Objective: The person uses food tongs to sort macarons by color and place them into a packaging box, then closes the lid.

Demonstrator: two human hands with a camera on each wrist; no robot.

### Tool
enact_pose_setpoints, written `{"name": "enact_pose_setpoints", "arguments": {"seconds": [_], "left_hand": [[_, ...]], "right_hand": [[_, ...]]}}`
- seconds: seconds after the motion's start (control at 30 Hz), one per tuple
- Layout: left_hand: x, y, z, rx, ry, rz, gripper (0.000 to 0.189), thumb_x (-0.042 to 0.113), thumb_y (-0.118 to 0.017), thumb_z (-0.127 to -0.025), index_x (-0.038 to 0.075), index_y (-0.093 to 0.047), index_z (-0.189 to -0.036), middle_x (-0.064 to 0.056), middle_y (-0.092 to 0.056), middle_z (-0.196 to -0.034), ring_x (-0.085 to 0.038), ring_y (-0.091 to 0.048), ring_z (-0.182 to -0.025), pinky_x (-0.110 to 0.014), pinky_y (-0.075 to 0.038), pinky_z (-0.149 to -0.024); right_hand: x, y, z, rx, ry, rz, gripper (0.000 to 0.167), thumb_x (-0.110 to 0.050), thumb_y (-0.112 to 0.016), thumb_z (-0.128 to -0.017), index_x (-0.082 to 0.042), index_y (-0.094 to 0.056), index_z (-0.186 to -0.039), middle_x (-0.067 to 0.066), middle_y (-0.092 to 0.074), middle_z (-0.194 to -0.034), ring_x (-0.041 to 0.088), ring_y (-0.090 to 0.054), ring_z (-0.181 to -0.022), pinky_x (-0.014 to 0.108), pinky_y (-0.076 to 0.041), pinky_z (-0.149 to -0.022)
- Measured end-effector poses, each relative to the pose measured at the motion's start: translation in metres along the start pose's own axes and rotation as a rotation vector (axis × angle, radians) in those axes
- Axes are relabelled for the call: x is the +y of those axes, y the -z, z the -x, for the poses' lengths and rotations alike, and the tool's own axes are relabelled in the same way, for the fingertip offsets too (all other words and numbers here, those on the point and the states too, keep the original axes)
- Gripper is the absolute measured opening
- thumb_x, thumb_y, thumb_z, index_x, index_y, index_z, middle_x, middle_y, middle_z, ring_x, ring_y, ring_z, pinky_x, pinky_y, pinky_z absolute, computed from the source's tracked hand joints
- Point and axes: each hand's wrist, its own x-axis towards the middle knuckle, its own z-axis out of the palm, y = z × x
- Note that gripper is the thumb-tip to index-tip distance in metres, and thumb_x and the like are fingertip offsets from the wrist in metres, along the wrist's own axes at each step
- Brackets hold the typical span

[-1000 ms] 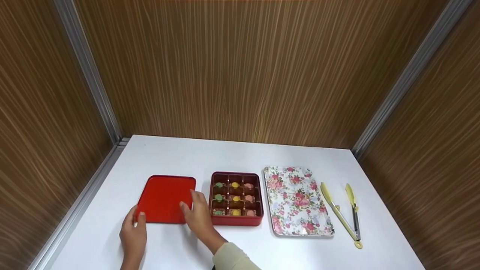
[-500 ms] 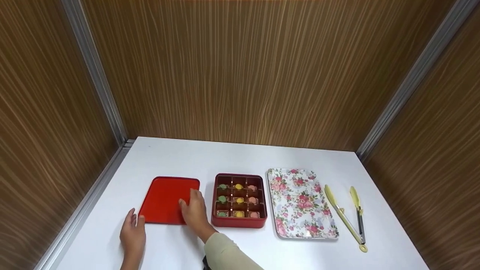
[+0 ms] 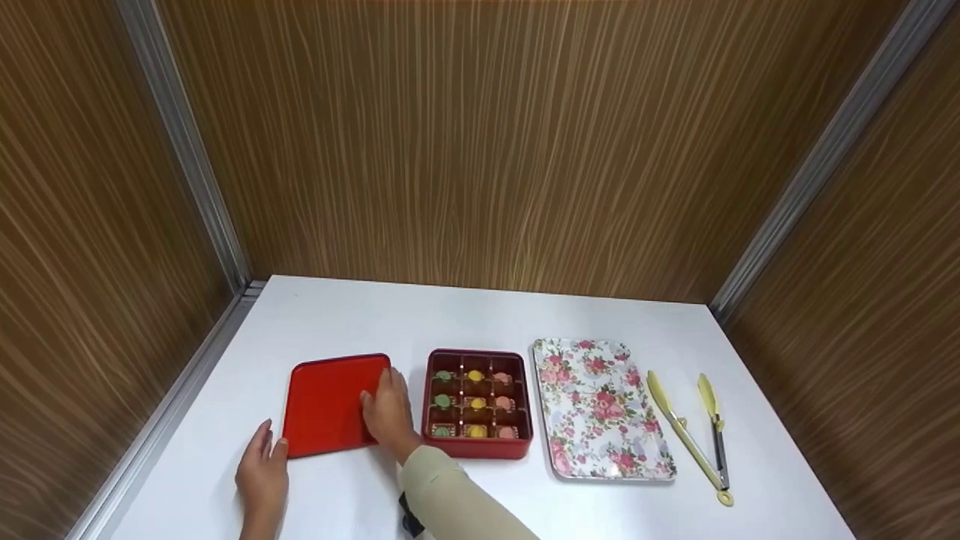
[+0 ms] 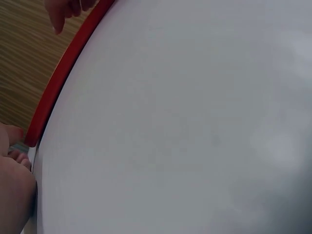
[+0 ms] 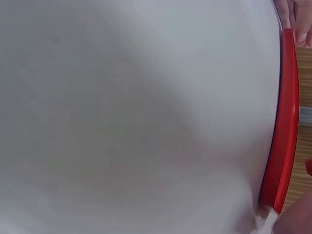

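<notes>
A flat square red lid (image 3: 330, 405) lies on the white table, turned slightly askew. My right hand (image 3: 390, 409) grips its right edge, thumb over the top and fingers along the outer side. At the near left corner is my left hand (image 3: 262, 472), fingers fairly straight and thumb tip right beside the corner. The left wrist view shows the lid's red rim (image 4: 63, 68) with my left hand (image 4: 14, 180) at its near end. In the right wrist view the rim (image 5: 282, 126) runs down the right side.
Right of the lid stands a red box (image 3: 480, 448) with dividers and several green, yellow and pink sweets. Beyond it lie a floral tray (image 3: 600, 409) and yellow-tipped tongs (image 3: 694, 446). Wood-grain panels (image 3: 480, 150) enclose the table (image 3: 465, 315).
The lid has turned, its right side shifting away from me and its near left corner closer. My right hand has moved with it; my left hand has come off the left edge. The view shifted slightly.
</notes>
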Motion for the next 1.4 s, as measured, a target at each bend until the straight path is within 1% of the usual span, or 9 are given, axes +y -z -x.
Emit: {"name": "enact_pose_setpoints", "arguments": {"seconds": [0.07,0.17,0.3,0.5,0.7,0.87,1.07,1.23,1.4], "left_hand": [[0.0,-0.001,0.0,-0.002,-0.007,-0.015,0.056,0.008,-0.046,-0.105,0.005,-0.028,-0.159,-0.021,-0.031,-0.162,-0.039,-0.031,-0.149,-0.051,-0.038,-0.113],[-0.001,-0.001,-0.001,0.001,-0.014,-0.035,0.055,0.012,-0.046,-0.106,0.005,-0.03,-0.158,-0.022,-0.034,-0.16,-0.04,-0.035,-0.147,-0.051,-0.039,-0.112],[-0.002,-0.002,-0.002,-0.005,-0.018,-0.062,0.055,0.015,-0.047,-0.106,0.005,-0.032,-0.158,-0.022,-0.037,-0.158,-0.041,-0.038,-0.145,-0.053,-0.04,-0.112],[-0.002,-0.005,-0.003,-0.01,-0.064,-0.091,0.054,0.001,-0.044,-0.103,0.003,-0.033,-0.156,-0.023,-0.038,-0.158,-0.04,-0.037,-0.146,-0.052,-0.038,-0.113],[0.0,-0.004,-0.004,0.0,-0.106,-0.064,0.052,-0.008,-0.039,-0.1,-0.002,-0.041,-0.151,-0.024,-0.044,-0.154,-0.04,-0.044,-0.141,-0.044,-0.041,-0.107],[0.001,0.007,-0.001,-0.006,-0.13,-0.09,0.052,-0.011,-0.038,-0.097,-0.006,-0.042,-0.149,-0.026,-0.045,-0.152,-0.04,-0.044,-0.14,-0.041,-0.04,-0.107],[-0.001,0.023,0.003,-0.026,-0.094,-0.139,0.053,-0.01,-0.038,-0.097,-0.007,-0.04,-0.15,-0.028,-0.045,-0.151,-0.041,-0.044,-0.14,-0.04,-0.038,-0.107],[-0.001,0.025,0.004,-0.042,-0.055,-0.159,0.051,-0.006,-0.041,-0.099,-0.007,-0.04,-0.15,-0.029,-0.046,-0.149,-0.041,-0.045,-0.14,-0.04,-0.039,-0.105],[-0.001,0.023,0.004,-0.049,-0.021,-0.165,0.05,-0.002,-0.043,-0.1,-0.006,-0.04,-0.15,-0.029,-0.046,-0.149,-0.042,-0.045,-0.139,-0.045,-0.042,-0.104]], "right_hand": [[0.001,0.0,0.0,-0.022,-0.026,0.007,0.055,-0.022,-0.059,-0.102,0.003,-0.043,-0.148,0.015,-0.049,-0.147,0.029,-0.048,-0.135,0.042,-0.04,-0.117],[0.001,0.0,0.001,-0.011,-0.041,-0.001,0.043,-0.022,-0.061,-0.101,0.001,-0.052,-0.137,0.009,-0.059,-0.13,0.023,-0.058,-0.118,0.038,-0.048,-0.109],[0.0,0.002,0.003,0.023,-0.069,-0.008,0.03,-0.026,-0.062,-0.101,-0.005,-0.06,-0.122,0.001,-0.063,-0.107,0.016,-0.06,-0.097,0.033,-0.056,-0.096],[0.005,0.005,0.003,0.131,-0.032,0.025,0.019,-0.023,-0.064,-0.099,-0.005,-0.069,-0.105,0.004,-0.068,-0.094,0.017,-0.064,-0.084,0.032,-0.059,-0.084],[0.015,0.008,-0.001,0.186,0.01,0.065,0.021,-0.016,-0.064,-0.099,-0.001,-0.067,-0.113,0.009,-0.069,-0.102,0.023,-0.065,-0.094,0.036,-0.058,-0.09],[0.018,0.008,-0.004,0.159,-0.021,0.07,0.024,-0.018,-0.064,-0.099,-0.002,-0.067,-0.117,0.009,-0.069,-0.104,0.023,-0.064,-0.095,0.038,-0.058,-0.092],[0.021,0.01,-0.005,0.14,-0.016,0.072,0.021,-0.013,-0.064,-0.098,0.0,-0.072,-0.113,0.009,-0.069,-0.095,0.021,-0.064,-0.086,0.035,-0.059,-0.084],[0.025,0.013,-0.006,0.161,0.029,0.054,0.012,-0.005,-0.064,-0.095,0.001,-0.074,-0.1,0.007,-0.064,-0.081,0.018,-0.059,-0.074,0.032,-0.055,-0.071],[0.026,0.014,-0.008,0.153,0.014,0.048,0.011,-0.006,-0.065,-0.095,0.0,-0.074,-0.096,0.005,-0.061,-0.079,0.016,-0.057,-0.072,0.03,-0.053,-0.069]]}}
